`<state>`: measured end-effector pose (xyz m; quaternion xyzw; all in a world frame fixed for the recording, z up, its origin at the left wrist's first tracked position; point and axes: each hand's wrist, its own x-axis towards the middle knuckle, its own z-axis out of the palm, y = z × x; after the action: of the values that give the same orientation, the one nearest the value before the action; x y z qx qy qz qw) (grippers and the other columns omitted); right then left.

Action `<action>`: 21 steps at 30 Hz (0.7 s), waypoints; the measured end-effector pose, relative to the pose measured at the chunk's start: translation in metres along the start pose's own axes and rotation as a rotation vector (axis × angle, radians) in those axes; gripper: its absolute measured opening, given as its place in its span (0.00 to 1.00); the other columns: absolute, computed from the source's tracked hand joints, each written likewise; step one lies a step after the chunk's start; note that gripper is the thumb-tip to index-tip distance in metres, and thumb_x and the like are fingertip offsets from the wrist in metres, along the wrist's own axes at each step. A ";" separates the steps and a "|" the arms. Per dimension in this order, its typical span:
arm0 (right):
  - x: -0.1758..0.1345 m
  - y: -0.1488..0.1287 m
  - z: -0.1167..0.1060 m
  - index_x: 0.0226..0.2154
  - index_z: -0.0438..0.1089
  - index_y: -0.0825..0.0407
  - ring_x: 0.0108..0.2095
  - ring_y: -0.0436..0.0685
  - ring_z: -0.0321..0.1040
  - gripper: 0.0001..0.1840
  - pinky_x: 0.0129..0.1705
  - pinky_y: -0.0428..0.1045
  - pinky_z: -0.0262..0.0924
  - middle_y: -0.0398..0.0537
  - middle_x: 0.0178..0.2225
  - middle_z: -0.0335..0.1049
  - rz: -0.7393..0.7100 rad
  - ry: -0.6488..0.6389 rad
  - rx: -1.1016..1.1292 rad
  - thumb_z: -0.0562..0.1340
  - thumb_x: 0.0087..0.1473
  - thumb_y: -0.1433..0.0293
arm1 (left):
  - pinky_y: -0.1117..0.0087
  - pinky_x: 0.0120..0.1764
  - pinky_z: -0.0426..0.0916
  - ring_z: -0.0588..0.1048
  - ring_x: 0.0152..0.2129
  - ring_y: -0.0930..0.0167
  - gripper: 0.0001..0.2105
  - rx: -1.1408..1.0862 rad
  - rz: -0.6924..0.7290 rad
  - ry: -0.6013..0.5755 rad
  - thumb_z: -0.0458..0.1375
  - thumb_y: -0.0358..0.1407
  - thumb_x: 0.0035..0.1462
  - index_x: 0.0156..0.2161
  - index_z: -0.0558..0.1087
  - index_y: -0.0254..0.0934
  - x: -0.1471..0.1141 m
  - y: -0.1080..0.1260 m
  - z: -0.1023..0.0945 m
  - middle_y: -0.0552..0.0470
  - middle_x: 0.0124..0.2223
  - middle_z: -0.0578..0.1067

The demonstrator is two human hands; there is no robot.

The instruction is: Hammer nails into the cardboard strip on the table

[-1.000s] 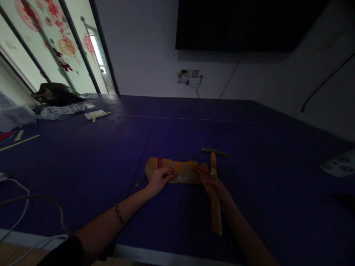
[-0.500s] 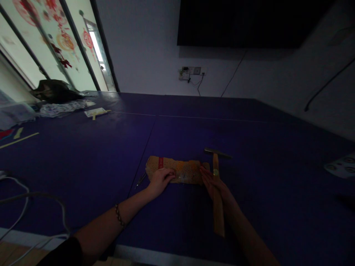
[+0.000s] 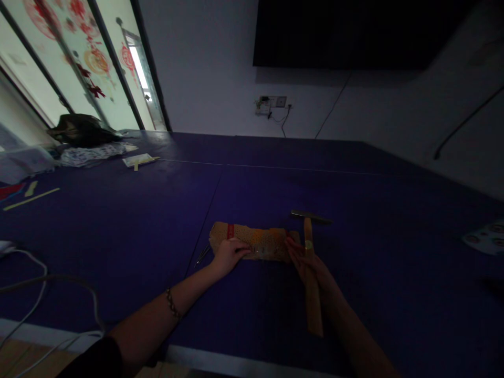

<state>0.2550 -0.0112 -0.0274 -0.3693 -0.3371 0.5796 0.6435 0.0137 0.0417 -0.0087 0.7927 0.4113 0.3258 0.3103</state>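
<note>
A brown speckled board [image 3: 270, 237], dotted with small dark marks or holes and carrying a red band near its left end, lies on the dark blue surface. My left hand [image 3: 229, 255] rests on its front left part, fingertips pinched together; whatever they hold is too small to make out. My right hand [image 3: 311, 265] holds a hammer [image 3: 313, 286] by its wooden handle, the narrow metal head pointing away from me. Fingertips of this hand reach forward and touch the board's right end. A pair of thin metal tweezers or similar tool [image 3: 202, 255] lies by the board's left end.
Cables [image 3: 43, 278] loop over the left front edge. A dark bag [image 3: 81, 129], crumpled plastic and a white packet [image 3: 138, 160] lie at the far left. A pale strip [image 3: 31, 199] is nearer. At the right edge sits a light object with round spots [image 3: 486, 239].
The view has shifted very slightly, so everything sits a little further right. Both hands, the hammer and the board keep the same arrangement.
</note>
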 end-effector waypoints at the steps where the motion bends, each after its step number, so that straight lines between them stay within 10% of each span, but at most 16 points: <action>1: -0.002 -0.005 0.002 0.33 0.70 0.52 0.47 0.59 0.66 0.12 0.48 0.52 0.62 0.51 0.45 0.71 0.024 0.002 -0.009 0.62 0.40 0.76 | 0.71 0.36 0.66 0.74 0.30 0.68 0.06 0.002 0.006 -0.011 0.57 0.33 0.51 0.31 0.77 0.36 0.001 0.000 -0.001 0.49 0.31 0.78; 3: -0.008 -0.016 0.009 0.30 0.67 0.51 0.29 0.55 0.74 0.11 0.28 0.47 0.69 0.49 0.36 0.76 0.085 0.010 -0.065 0.64 0.39 0.74 | 0.72 0.36 0.66 0.74 0.30 0.68 0.06 0.007 0.016 -0.027 0.57 0.33 0.51 0.30 0.77 0.37 0.002 0.000 -0.001 0.50 0.31 0.78; 6: -0.028 -0.030 0.026 0.30 0.62 0.51 0.05 0.43 0.54 0.13 0.05 0.39 0.48 0.38 0.17 0.71 0.128 0.006 -0.207 0.65 0.40 0.66 | 0.72 0.35 0.66 0.74 0.30 0.68 0.06 0.017 0.026 -0.042 0.57 0.32 0.51 0.30 0.77 0.37 0.004 0.000 -0.002 0.50 0.31 0.78; 12: -0.084 -0.039 0.087 0.32 0.64 0.50 0.05 0.43 0.46 0.16 0.06 0.39 0.40 0.28 0.09 0.51 0.272 0.075 -0.569 0.62 0.41 0.59 | 0.72 0.35 0.65 0.74 0.31 0.67 0.07 0.060 0.019 -0.058 0.56 0.33 0.52 0.32 0.77 0.35 0.006 -0.002 -0.001 0.49 0.32 0.78; 21: -0.099 -0.029 0.134 0.31 0.65 0.54 0.09 0.45 0.48 0.14 0.11 0.42 0.44 0.32 0.11 0.52 0.358 0.021 -0.837 0.56 0.47 0.61 | 0.76 0.30 0.64 0.74 0.27 0.71 0.07 0.091 -0.022 -0.058 0.57 0.33 0.53 0.30 0.77 0.35 0.005 0.001 0.001 0.51 0.30 0.78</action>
<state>0.1439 -0.0996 0.0637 -0.6558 -0.4666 0.4919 0.3321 0.0169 0.0453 -0.0070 0.8104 0.4254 0.2803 0.2893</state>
